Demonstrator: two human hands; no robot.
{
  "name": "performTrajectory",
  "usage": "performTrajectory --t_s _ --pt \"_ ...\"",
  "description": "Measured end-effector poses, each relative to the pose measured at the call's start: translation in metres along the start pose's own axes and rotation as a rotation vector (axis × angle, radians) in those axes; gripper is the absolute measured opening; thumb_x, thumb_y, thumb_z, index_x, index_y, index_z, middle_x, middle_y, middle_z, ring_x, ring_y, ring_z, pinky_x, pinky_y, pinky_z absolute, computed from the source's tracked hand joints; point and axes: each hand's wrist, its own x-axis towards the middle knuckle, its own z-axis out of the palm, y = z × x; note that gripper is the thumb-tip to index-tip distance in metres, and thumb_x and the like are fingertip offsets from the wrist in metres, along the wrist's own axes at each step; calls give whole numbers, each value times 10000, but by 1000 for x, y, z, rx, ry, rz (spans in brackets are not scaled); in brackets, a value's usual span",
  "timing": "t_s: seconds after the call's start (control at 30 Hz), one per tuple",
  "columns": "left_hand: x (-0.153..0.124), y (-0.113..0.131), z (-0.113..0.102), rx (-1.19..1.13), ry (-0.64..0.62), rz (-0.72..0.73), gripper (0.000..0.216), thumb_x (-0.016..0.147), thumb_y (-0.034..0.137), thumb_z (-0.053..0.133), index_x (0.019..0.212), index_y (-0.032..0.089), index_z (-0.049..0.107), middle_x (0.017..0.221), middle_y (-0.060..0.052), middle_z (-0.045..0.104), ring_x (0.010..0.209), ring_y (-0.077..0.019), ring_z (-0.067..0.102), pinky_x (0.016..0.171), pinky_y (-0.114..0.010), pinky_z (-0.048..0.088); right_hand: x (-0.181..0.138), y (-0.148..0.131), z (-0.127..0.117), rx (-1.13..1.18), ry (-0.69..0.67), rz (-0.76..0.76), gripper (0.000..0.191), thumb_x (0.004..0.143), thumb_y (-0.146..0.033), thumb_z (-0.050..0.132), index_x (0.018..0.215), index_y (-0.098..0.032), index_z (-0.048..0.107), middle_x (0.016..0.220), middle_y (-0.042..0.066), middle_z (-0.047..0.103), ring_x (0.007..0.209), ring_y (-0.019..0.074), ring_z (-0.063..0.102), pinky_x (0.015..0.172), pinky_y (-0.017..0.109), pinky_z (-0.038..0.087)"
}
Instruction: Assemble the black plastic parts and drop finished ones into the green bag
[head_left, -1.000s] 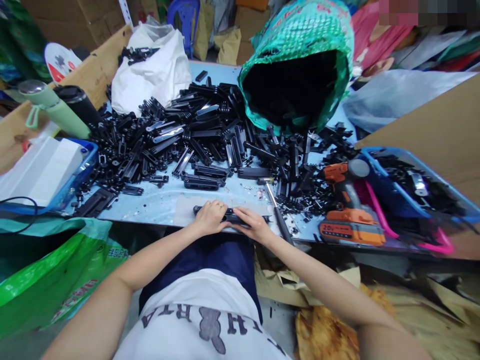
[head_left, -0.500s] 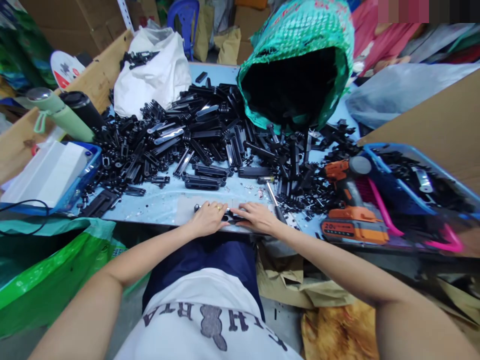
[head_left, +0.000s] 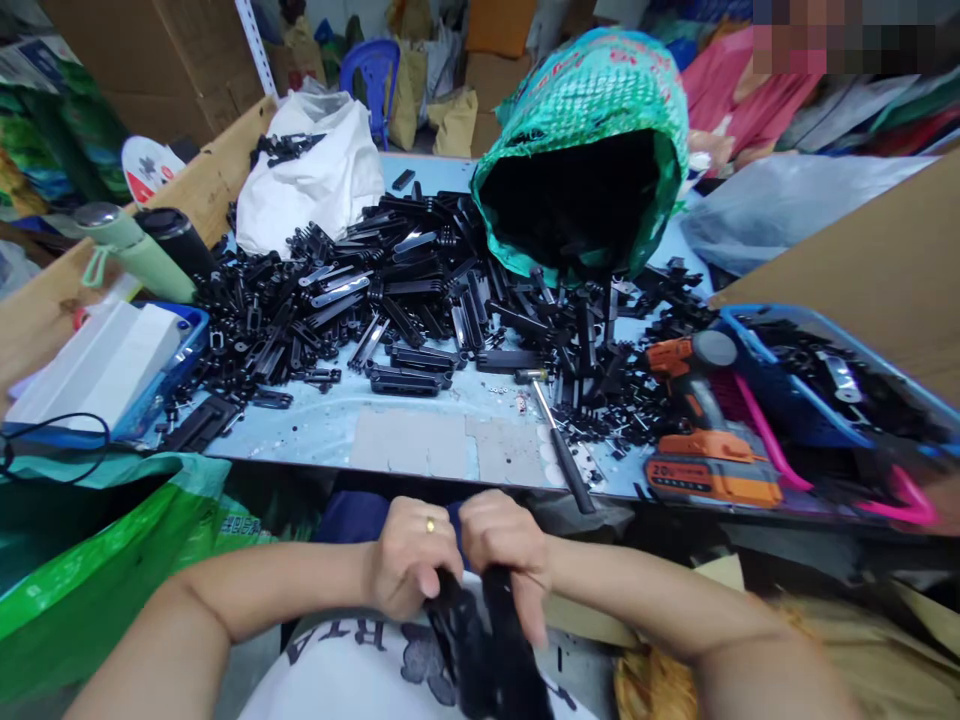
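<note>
A blue-topped workbench spans the middle of the frame, and a broad heap of black plastic parts covers much of it. A green woven sack lies at the upper centre, its dark mouth facing the lower edge, with parts spread just below the opening. A blue plastic basket full of more black parts stands at the right edge, and a white sack slumps at the upper left. Right of centre, an orange and black cordless drill sits near the bench's front edge, beside the basket. At the bottom centre, in front of the white printed shirt, is a long black part, blurred, so whether it is one piece or two cannot be told. The left hand is curled around the upper end of its left side, the right hand around the upper end of its right side, the two fists close together. Just above them lie flat grey sheets, a hammer slanting beside them, and on the left hand shows a gold ring
</note>
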Motion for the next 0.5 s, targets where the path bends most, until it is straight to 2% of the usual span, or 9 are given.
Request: performTrajectory --t_s 0.07,0.1,0.13,0.2,0.27,0.3,0.4,0.43,0.5 --pt "-2 -5 11 62 150 70 529 942 498 171 878 174 584 660 -43 595 611 -132 559 577 -250 436 1 21 28 -11 370 50 520 833 -693 255 858 -224 477 724 36 504 649 161 512 598 307 413" --pt "-4 -13 12 150 178 92 523 938 509 182 1010 172 575 749 -61 622 703 -151 589 627 -263 460 3 34 36 -48 498 108 488 863 -645 218 921 -234 475 827 61 528 757 185 537 674 346 438" --pt "-6 -24 11 262 183 117 549 929 534 184 1124 168 544 823 -78 633 787 -171 602 670 -280 473 5 49 37 -91 552 173 461 884 -596 188 965 -243 473 916 78 538 858 206 539 747 387 442" --pt "-12 -49 2 536 160 146 646 901 594 159 1245 160 491 895 -103 635 874 -203 597 716 -304 474 12 81 22 -202 459 286 421 896 -548 213 1000 -245 486 1015 91 551 980 226 522 848 429 417" --pt "-18 -77 -13 825 99 117 701 861 649 190 1252 164 510 898 -113 635 874 -218 589 730 -317 457 22 114 -15 -401 298 406 401 857 -557 356 1007 -220 512 1025 99 574 1000 237 517 894 426 395" --pt "-21 -91 -21 937 24 57 675 846 653 260 1235 174 534 907 -114 637 879 -223 583 745 -323 447 27 129 -38 -560 306 506 392 839 -544 413 997 -202 519 1012 107 581 990 241 516 894 419 390" --pt "-25 -125 -36 1097 -265 -141 480 810 534 525 1167 220 590 970 -108 636 952 -248 555 825 -374 402 40 168 -105 -1022 370 955 337 865 -426 425 1020 -141 518 1037 159 589 1043 283 488 924 465 331" --pt "-24 -134 -37 1115 -328 -190 435 800 479 576 1156 231 595 997 -108 632 971 -255 545 839 -392 386 44 179 -121 -1099 352 1070 330 860 -399 448 1034 -127 515 1041 171 593 1058 296 486 931 480 313" --pt "-15 -150 -36 1139 -374 -275 404 796 408 614 1161 238 586 1053 -113 619 984 -259 533 842 -411 364 51 196 -142 -1137 321 1218 336 840 -372 501 1059 -117 510 1025 172 610 1053 304 505 933 485 303"
